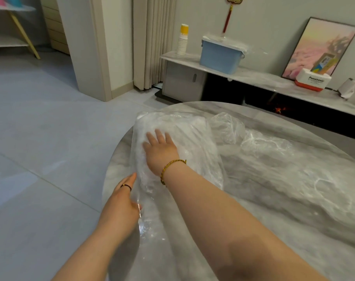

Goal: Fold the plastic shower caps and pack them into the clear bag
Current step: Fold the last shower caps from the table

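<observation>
- The clear bag [172,126], stuffed full of white crumpled plastic, lies on the left part of the table [192,250], with its long axis running away from the person.
- The right hand [160,151] lies flat on top of the bag, palm down and fingers straight and spread, pressing on it without closing round anything. A braided gold bracelet [172,165] circles that wrist.
- The left hand [119,201] is at the bag's near left edge, fingers stretched along its side and thumb lying on the plastic. Whether it pinches the film cannot be told.
- Loose shower caps [229,126] lie spread to the right of the bag. They are see-through against the pale top, so their edges and number are hard to make out.
- The bag's contents blur into one white mass.
- The table is round with a grey marble pattern and stands on a grey tiled floor [40,138].
- Behind it, a low sideboard [263,80] carries a blue storage box [219,57], a stack of paper cups [182,44] and a leaning framed picture [318,43], near a beige curtain [152,37].
</observation>
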`<state>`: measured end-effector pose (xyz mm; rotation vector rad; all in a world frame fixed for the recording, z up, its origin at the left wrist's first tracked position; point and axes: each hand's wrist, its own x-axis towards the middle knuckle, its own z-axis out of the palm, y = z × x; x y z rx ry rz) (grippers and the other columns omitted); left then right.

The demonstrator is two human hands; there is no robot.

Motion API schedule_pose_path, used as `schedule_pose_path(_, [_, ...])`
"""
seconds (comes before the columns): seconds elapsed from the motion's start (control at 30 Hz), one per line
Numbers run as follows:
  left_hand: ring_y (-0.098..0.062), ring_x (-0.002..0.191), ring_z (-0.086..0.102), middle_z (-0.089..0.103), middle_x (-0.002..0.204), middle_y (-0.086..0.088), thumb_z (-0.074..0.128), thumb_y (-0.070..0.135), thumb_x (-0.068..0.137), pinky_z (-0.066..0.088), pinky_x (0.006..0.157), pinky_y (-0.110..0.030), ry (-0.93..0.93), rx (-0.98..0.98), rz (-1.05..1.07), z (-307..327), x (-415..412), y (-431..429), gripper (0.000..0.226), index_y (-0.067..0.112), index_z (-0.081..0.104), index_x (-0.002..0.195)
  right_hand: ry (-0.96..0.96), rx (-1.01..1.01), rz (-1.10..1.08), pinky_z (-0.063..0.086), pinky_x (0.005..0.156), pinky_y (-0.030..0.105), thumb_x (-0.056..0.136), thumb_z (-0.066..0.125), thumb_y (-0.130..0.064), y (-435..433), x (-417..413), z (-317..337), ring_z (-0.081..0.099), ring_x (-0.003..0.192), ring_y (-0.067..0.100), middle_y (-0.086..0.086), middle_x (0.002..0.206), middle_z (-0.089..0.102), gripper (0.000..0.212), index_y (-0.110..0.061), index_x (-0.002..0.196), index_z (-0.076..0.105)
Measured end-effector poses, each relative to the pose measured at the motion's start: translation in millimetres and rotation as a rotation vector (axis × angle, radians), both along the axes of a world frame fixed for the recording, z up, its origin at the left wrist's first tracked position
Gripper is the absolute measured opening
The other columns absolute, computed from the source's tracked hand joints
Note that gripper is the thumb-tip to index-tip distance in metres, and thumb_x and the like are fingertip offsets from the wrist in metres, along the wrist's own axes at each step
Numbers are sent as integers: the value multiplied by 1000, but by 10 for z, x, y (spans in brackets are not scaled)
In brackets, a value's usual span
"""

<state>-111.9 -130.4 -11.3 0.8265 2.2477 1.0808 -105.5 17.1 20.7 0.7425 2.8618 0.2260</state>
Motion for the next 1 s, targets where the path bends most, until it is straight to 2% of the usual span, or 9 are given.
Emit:
schedule_pose_path(0.13, [-17,98,55,22,151,8,44,-7,89,28,70,-11,-10,18,1,-47,-25,20,68,20,20,146,98,-95,-97,-4,115,42,98,27,-12,-89,-50,63,-10,143,28,9,156,-8,53,-12,148,8])
schedule_pose_path(0.37, [-21,135,30,10,155,0,45,3,93,27,105,-26,101,-43,-32,32,70,59,59,16,23,146,258,-126,-9,-2,116,34,98,27,-8,-315,533,182,-7,143,26,12,155,-8,54,-7,148,5])
schedule_pose_path(0.43, [-23,139,20,7,155,-1,48,15,93,21,110,-30,272,-142,0,127,104,20,58,20,24,146,383,-192,77,9,116,32,94,32,-1,-387,774,233,10,143,28,18,154,11,50,-2,144,24])
schedule_pose_path(0.5, [-23,139,15,9,155,-1,48,23,93,13,113,-33,460,-179,39,229,178,-12,57,23,26,145,600,-128,230,41,101,38,81,36,0,-441,1055,253,51,121,35,23,126,55,41,4,113,61])
schedule_pose_path(0.6, [-26,139,18,21,152,-5,52,18,91,7,112,-35,583,-99,-15,332,365,1,50,20,39,140,781,-5,215,49,80,29,70,38,-9,-304,1691,110,63,90,25,11,91,70,33,-6,85,67])
schedule_pose_path(0.7, [-40,119,47,51,132,-14,64,-1,80,32,101,-49,720,135,-193,300,574,97,40,9,62,119,703,25,-128,47,68,22,72,46,-11,-36,2468,-1,63,85,17,3,94,68,27,-11,89,68])
schedule_pose_path(0.8, [-29,94,63,67,106,-11,64,14,70,53,76,-36,884,231,-430,216,841,183,28,11,72,97,415,-17,-518,38,96,26,92,46,-14,279,3255,-16,44,125,21,2,135,46,37,-11,129,48])
schedule_pose_path(0.9, [-15,89,65,70,103,0,39,33,72,54,65,-27,850,131,-709,158,1103,275,44,20,73,95,220,-83,-701,27,106,27,96,41,-17,445,3751,17,28,134,21,4,146,31,45,-11,139,31])
schedule_pose_path(1.0, [-6,104,62,57,128,0,34,46,71,49,85,-21,869,-54,-909,-16,1319,371,62,17,64,117,123,-62,-792,24,110,29,97,38,-14,607,3943,-59,20,139,23,6,152,19,48,-9,142,23])
